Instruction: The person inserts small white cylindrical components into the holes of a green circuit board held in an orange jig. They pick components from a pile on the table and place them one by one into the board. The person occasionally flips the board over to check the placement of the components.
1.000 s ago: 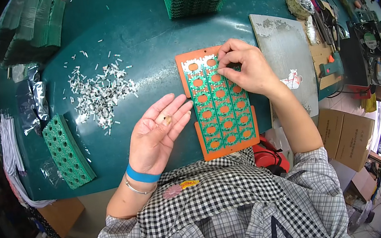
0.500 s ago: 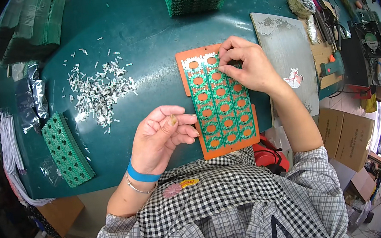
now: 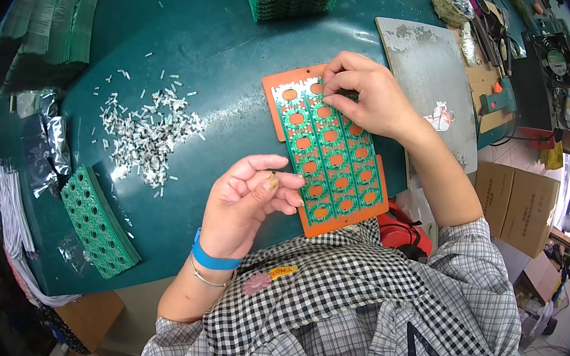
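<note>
Near the middle of the head view, a green circuit-board panel [image 3: 319, 153] lies on an orange tray [image 3: 336, 227] at the near side of the green table [image 3: 216, 66]. Over the panel's upper end is the right hand [image 3: 378, 100], thumb and index finger bent close together (whether they pinch a small part, I cannot tell). By the panel's left edge is the left hand [image 3: 244, 193], palm turned up, fingers curled with the thumb near the index finger; whether it holds anything is hidden. Farther left is a loose pile of small white pieces [image 3: 151, 140], with a stack of green boards [image 3: 97, 224] nearer the table's edge, while a grey plate [image 3: 419, 57] lies right of the tray
</note>
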